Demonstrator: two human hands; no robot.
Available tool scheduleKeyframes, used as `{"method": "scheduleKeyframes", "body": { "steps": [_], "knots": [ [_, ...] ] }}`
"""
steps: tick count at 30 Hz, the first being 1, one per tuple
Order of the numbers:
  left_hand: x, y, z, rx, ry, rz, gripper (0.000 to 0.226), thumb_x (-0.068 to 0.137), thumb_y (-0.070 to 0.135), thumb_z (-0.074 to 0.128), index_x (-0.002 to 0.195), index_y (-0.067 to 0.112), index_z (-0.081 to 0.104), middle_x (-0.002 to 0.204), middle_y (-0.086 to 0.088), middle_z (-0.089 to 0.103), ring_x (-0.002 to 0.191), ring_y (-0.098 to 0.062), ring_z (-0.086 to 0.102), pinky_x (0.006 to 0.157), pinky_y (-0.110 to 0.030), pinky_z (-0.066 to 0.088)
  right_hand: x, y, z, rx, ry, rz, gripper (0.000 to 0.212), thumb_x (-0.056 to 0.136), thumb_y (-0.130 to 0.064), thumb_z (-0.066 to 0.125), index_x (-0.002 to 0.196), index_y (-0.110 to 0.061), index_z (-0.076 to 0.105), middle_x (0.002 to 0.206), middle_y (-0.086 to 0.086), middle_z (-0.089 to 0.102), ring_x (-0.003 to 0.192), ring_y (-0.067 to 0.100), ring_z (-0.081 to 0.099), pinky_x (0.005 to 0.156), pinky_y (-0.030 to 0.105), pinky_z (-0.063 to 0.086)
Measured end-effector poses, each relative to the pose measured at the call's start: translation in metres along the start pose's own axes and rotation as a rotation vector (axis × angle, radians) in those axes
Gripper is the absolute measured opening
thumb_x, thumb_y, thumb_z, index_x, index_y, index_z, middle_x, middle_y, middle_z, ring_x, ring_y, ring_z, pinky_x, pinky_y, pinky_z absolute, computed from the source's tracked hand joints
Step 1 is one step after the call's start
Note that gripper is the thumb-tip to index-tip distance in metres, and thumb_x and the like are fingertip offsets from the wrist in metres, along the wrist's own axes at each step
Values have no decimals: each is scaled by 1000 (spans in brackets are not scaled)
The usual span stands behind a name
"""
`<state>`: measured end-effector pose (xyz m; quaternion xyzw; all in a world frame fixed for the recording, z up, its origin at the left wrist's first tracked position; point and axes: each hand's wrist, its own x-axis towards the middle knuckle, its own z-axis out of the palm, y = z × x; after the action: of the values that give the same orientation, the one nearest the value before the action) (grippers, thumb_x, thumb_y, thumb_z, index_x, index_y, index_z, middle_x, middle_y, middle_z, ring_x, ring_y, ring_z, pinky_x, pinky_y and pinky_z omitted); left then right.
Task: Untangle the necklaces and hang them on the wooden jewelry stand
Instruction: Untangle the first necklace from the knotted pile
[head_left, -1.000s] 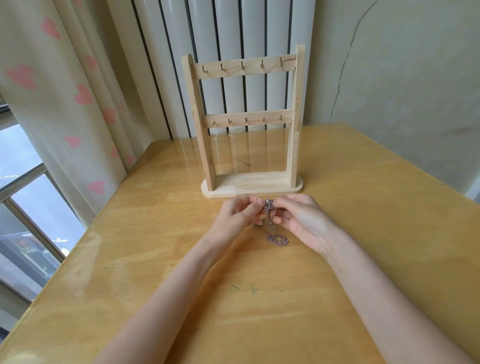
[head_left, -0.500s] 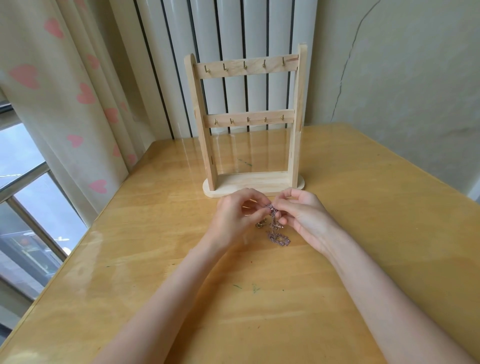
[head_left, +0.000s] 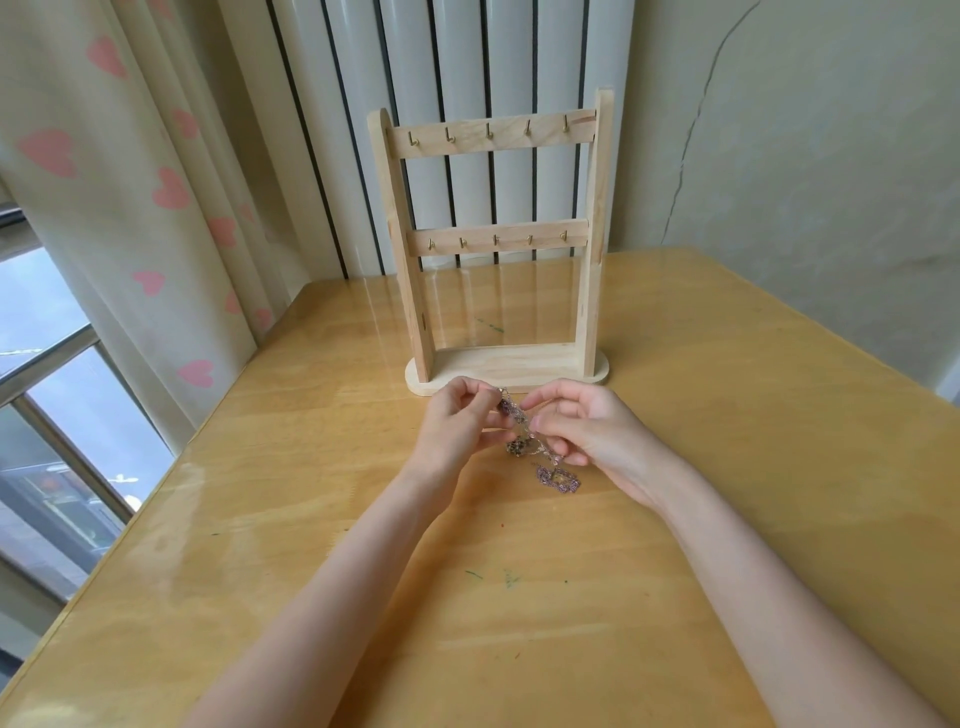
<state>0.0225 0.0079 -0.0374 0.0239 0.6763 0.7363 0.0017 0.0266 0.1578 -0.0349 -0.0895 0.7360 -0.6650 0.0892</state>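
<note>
A: Where is the jewellery at this moment?

B: The tangled clump of thin silvery-purple chain necklaces (head_left: 524, 436) sits between both hands, just in front of the base of the pale wooden two-bar jewelry stand with small brass hooks (head_left: 493, 244). Its upper end is lifted; a looped end (head_left: 558, 479) trails down onto the glossy yellow wooden counter (head_left: 753, 467).

A: And the hands?

B: The left hand (head_left: 457, 426) pinches the top of the chain with curled fingers (head_left: 480, 391). The right hand (head_left: 592, 431) has its fingers (head_left: 540, 402) curled too, pinching the strand lower down, beside the left.

A: Anything different from half a second ago?

B: A little. The left hand's pinch now sits higher and further left than before, so a short stretch of chain runs slanting between the two grips, where earlier both sets of fingertips met at one knot. The trailing loop lies in much the same spot on the counter.

A: The stand?

B: Upright, every hook bare, unmoved; the hands are just beside its base, whether touching I cannot tell.

A: What surrounds it?

B: Behind it a white ribbed radiator (head_left: 467, 78); to the left a cream curtain with pink hearts (head_left: 130, 182) and a window (head_left: 47, 389); to the right a cracked beige wall (head_left: 805, 156).
</note>
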Motion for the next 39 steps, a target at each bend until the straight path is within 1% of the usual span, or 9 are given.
{"method": "scheduleKeyframes", "body": {
  "steps": [4, 11, 17, 23, 25, 27, 32, 36, 39],
  "knots": [
    [1, 1, 0, -39, 53, -9, 11, 94, 8, 46, 83, 8, 48, 72, -4, 54, 60, -9, 58, 64, -21, 56, -1, 1, 2, -119, -42, -13, 7, 85, -8, 64, 90, -13, 62, 68, 1, 65, 50, 0, 50, 46, 10, 35],
    [0, 2, -3, -103, 83, -41, 12, 93, 8, 46, 81, 10, 46, 76, -4, 51, 67, -12, 58, 70, -23, 58, 1, 2, -1, -127, 173, -101, 9, 87, -7, 61, 80, -5, 67, 69, 3, 67, 41, 3, 46, 40, 17, 32],
    [1, 3, -4, -217, -4, -110, 12, 95, 9, 43, 83, 8, 47, 93, -7, 62, 60, -11, 63, 85, -35, 55, -4, -3, 2, -70, 88, -61, 9, 88, -9, 59, 82, -7, 65, 67, 2, 60, 38, 4, 35, 37, 11, 26],
    [0, 3, -7, -229, -149, -206, 8, 91, 6, 54, 84, 10, 52, 87, -12, 68, 72, -16, 57, 68, -18, 56, -5, -3, -3, -37, 69, -16, 13, 89, -15, 58, 86, -7, 68, 56, -7, 49, 37, 1, 30, 37, 11, 24],
    [0, 3, -8, -250, -161, -212, 9, 87, 0, 57, 87, 9, 53, 85, -10, 68, 78, -18, 59, 68, -17, 55, -5, -3, -4, -32, 70, -3, 8, 84, -18, 66, 86, -10, 68, 61, -9, 59, 46, 0, 44, 43, 9, 34],
    [-1, 3, -9, -262, -172, -206, 14, 85, -5, 58, 90, 8, 54, 87, -9, 66, 77, -16, 64, 72, -18, 56, -2, -1, -5, -46, 87, -1, 9, 79, -16, 71, 86, -11, 67, 77, 0, 68, 67, 6, 58, 58, 9, 44],
    [0, 0, -9, -36, -135, -112, 21, 82, -6, 62, 87, 14, 59, 90, -3, 60, 77, -13, 62, 79, -21, 51, 1, 4, -3, -141, 98, 3, 6, 78, -16, 73, 81, -13, 69, 82, 14, 61, 74, 16, 53, 65, 19, 42],
    [-1, -1, -9, 92, -144, -19, 19, 80, -4, 65, 88, 12, 60, 87, -2, 61, 80, -15, 61, 90, -33, 49, 0, 3, -4, -92, 120, 4, 3, 80, -13, 70, 78, -11, 69, 61, -1, 57, 46, 3, 43, 43, 11, 33],
    [-1, -1, -8, 174, -153, 55, 17, 82, -5, 63, 89, 10, 59, 79, 0, 61, 68, -4, 61, 76, -21, 53, -1, 4, -4, -72, 150, 4, 7, 82, -11, 68, 78, -6, 69, 63, -1, 55, 50, 8, 41, 40, 17, 30]
  ]
}}
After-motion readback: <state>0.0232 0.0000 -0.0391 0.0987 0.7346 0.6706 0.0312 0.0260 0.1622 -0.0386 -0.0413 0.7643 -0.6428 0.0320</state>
